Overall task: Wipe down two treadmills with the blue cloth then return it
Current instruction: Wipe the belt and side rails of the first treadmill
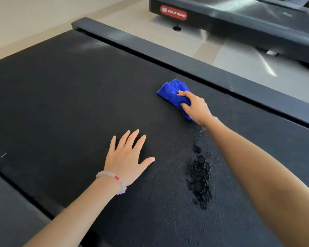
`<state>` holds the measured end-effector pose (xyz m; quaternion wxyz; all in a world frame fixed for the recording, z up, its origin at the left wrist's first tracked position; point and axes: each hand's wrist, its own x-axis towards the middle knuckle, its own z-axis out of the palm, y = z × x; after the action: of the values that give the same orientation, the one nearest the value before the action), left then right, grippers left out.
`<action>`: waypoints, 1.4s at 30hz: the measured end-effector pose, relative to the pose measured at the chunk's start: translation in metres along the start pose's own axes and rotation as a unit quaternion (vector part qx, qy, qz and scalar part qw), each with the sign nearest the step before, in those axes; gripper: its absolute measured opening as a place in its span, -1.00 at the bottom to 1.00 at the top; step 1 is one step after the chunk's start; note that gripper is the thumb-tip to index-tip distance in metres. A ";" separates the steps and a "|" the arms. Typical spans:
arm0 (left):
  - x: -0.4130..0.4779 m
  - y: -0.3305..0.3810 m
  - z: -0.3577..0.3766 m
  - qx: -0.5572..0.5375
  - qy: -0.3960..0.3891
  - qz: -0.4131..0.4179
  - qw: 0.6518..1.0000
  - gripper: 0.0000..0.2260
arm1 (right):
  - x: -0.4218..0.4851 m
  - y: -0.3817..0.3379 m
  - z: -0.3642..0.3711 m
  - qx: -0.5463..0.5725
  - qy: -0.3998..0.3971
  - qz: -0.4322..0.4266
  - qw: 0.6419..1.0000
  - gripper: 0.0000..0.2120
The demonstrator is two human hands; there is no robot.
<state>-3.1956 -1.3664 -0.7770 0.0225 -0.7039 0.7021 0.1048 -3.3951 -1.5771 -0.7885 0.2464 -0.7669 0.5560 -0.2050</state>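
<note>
A wide black treadmill belt [64,97] fills most of the view. My right hand [196,107] presses a bunched blue cloth [171,91] onto the belt close to the grey right side rail [168,50]. My left hand [127,157] lies flat on the belt with its fingers spread and nothing in it. A dark wet-looking streak [199,177] runs along the belt under my right forearm. A second treadmill [239,16] with a red Star Trac badge stands at the top right.
Pale floor [203,45] separates the two treadmills. A grey left side rail [5,211] borders the belt at the bottom left. A small black foot [177,29] props the second treadmill's end.
</note>
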 end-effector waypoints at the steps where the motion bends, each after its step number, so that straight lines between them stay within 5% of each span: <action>1: 0.005 0.003 0.000 -0.001 0.001 0.001 1.000 -0.35 | 0.005 0.002 -0.001 0.000 0.003 -0.002 1.000 -0.60; 14: 0.032 0.016 -0.003 -0.004 0.023 0.000 1.000 -0.36 | 0.073 0.033 -0.026 -0.047 0.014 0.054 0.997 -0.61; 27: 0.032 0.019 0.000 -0.007 -0.006 -0.008 1.000 -0.10 | 0.037 0.067 -0.061 -0.072 0.045 0.062 0.994 -0.62; 42: 0.035 0.022 -0.010 -0.025 -0.082 -0.008 0.996 -0.28 | -0.035 0.046 -0.056 -0.039 0.028 0.066 0.997 -0.60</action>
<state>-3.2163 -1.4028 -0.7711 0.0633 -0.6987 0.6897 0.1791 -3.4728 -1.5639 -0.7734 0.2137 -0.7316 0.6197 -0.1875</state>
